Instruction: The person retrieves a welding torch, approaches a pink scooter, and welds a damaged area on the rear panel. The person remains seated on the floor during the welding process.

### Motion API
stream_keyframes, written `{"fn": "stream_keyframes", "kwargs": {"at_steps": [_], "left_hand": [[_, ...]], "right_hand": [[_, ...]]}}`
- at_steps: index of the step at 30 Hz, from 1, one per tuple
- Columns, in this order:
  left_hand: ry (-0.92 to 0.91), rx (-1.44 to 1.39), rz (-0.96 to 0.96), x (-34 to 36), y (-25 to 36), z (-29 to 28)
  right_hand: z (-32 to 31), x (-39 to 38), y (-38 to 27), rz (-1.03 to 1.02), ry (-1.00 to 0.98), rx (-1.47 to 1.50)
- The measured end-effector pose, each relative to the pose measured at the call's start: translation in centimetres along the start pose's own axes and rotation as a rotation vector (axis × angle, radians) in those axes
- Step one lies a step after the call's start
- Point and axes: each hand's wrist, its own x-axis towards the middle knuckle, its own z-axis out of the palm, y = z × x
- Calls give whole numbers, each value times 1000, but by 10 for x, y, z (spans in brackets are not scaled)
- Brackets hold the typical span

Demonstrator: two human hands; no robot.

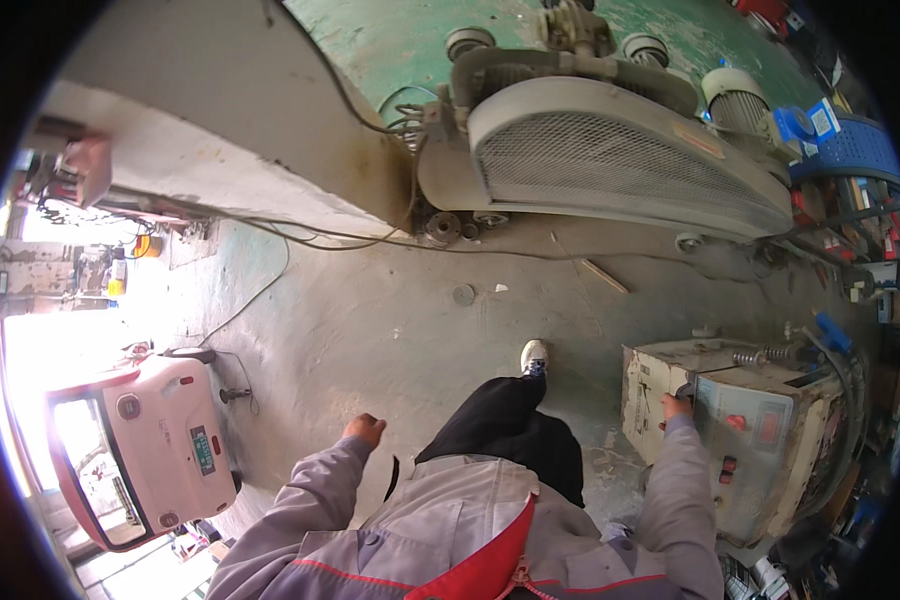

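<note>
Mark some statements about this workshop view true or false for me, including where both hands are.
1. The right hand is at the boxy machine with red controls. True.
2. The left hand rests on the large curved mesh guard. False: it is well apart from the guard, over the floor, with nothing visible in it.
3. A thin strip lies on the floor between the light shoe and the guard. False: it lies further to the right, not directly between them.
4. The pale vehicle is on the person's left. True.
5. The trousers are dark. True.
</note>
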Motion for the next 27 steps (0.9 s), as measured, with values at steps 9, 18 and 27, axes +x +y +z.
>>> {"fn": "stream_keyframes", "kwargs": {"at_steps": [9,18,27], "left_hand": [[-167,36,-37,-82,-91,-30],[-91,-26,-120,-115,-231,-100],[-175,-150,-211,-35,-391,-100]], "right_hand": [[85,-118,7,-186,-53,124],[163,-232,11,-52,-82,82],[270,-269,-12,46,10,-7]]}}
